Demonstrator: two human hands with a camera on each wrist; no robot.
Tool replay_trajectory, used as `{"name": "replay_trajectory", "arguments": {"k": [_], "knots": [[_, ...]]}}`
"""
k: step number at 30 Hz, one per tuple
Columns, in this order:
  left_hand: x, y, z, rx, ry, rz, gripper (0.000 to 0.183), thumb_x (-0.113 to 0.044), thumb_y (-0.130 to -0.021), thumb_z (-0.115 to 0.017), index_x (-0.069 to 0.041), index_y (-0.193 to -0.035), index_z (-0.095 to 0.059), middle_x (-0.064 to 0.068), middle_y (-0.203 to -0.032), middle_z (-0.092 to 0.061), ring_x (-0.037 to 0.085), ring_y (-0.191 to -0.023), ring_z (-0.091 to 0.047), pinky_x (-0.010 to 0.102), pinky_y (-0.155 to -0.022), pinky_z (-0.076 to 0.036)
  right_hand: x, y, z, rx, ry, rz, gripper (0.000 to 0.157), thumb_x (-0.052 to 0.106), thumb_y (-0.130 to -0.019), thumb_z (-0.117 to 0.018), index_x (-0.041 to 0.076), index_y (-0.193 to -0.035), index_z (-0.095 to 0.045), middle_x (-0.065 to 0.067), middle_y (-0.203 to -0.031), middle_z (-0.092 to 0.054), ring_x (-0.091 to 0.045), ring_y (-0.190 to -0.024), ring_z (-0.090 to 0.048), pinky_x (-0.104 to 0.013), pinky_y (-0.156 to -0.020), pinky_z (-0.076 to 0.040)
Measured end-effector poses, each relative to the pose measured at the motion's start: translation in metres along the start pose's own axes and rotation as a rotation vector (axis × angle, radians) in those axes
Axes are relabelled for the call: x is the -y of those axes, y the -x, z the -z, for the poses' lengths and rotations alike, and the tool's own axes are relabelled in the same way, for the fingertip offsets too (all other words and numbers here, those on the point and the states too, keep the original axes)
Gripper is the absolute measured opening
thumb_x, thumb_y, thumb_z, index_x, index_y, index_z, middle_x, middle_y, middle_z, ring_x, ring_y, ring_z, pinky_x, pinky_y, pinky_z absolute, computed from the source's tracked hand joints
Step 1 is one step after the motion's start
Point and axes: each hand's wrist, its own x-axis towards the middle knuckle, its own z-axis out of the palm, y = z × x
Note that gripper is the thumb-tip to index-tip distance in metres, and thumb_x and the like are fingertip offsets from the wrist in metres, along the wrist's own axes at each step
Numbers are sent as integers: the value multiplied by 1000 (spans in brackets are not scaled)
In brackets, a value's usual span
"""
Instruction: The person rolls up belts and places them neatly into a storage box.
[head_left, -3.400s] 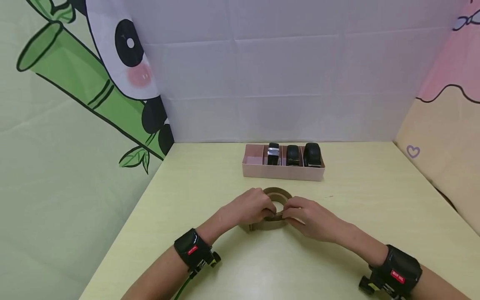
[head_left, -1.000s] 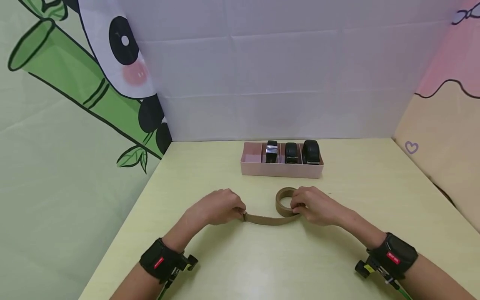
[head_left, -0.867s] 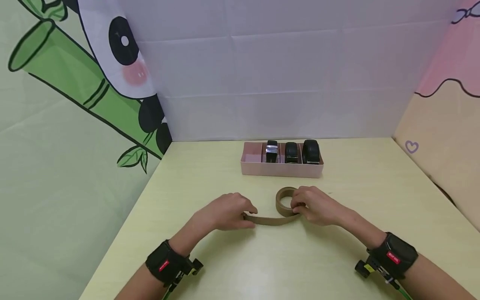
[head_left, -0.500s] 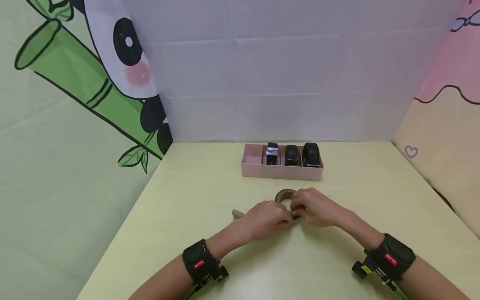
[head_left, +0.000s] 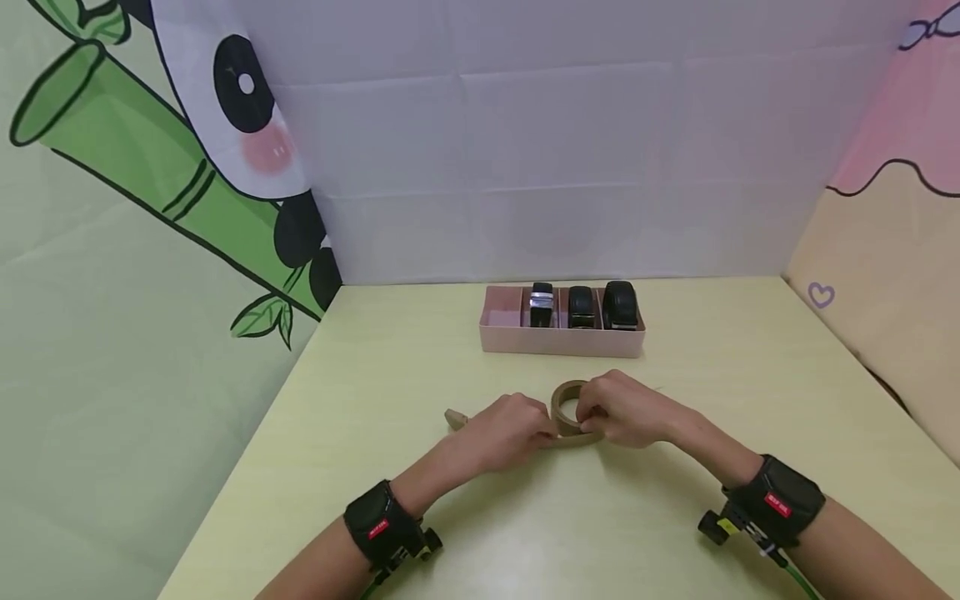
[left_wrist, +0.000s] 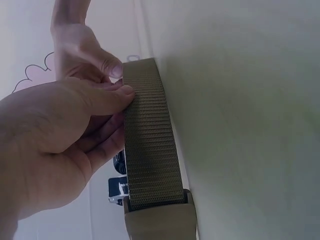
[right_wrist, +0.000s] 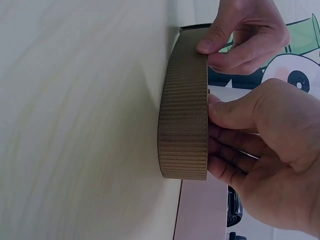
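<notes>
A tan webbing belt [head_left: 561,412] stands on its edge on the table, partly rolled into a coil with a loose end running left. My left hand [head_left: 510,432] pinches that loose stretch between thumb and fingers, just left of the coil. Beyond it, the plastic buckle [left_wrist: 160,222] sticks out, seen large in the left wrist view. My right hand [head_left: 626,408] pinches the coil at its right side, fingertips inside the ring. The ribbed outer face of the strap [right_wrist: 185,115] shows in the right wrist view. Both hands cover parts of the coil.
Behind the hands sits a pink divided box [head_left: 562,342]. Three rolled black belts, one of them a belt with a silver buckle [head_left: 542,305], stand in its compartments; its leftmost compartment holds nothing visible. Cloth walls [head_left: 555,167] border the pale table [head_left: 375,350].
My left hand let go of the buckle end, moved right to the strap beside the coil, then shifted slightly back left. The right hand stays at the coil. The buckle end now lies farther left.
</notes>
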Motion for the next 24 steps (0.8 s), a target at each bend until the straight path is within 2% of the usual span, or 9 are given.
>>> {"name": "replay_trajectory", "arguments": {"k": [6,14,19,24], "knots": [[10,3,4,-8,-13,-27,11,-6,-90,-78,-15,-91,-85,-7,-83,-73,-2,-76,-62,14,-69,-52,4,-1,-3,-13,-33,-6,14,3,-86,-79,14,-78,-78,8,-71,-69,-7,-66,-56,-26,-62,-49],[22,-1,0,-37,-75,-64,10,-5,-89,-78,-13,-93,-83,-5,-86,-74,3,-80,-64,18,-72,-54,6,0,-5,-32,-51,-19,15,2,-87,-77,13,-78,-78,8,-71,-68,-7,-65,-55,-25,-60,-48],[27,-3,0,-50,-126,-96,11,-4,-89,-78,-14,-89,-81,-6,-83,-71,3,-77,-61,19,-71,-53,6,-1,-7,-34,-48,-5,15,1,-87,-77,13,-79,-78,8,-72,-68,-7,-66,-56,-25,-62,-49],[30,-3,-1,-58,-126,-101,11,-4,-88,-79,-15,-90,-82,-6,-86,-74,3,-80,-64,17,-73,-54,8,-1,-9,-36,-43,20,13,0,-87,-77,13,-82,-79,7,-77,-70,-7,-70,-58,-28,-65,-52]]}}
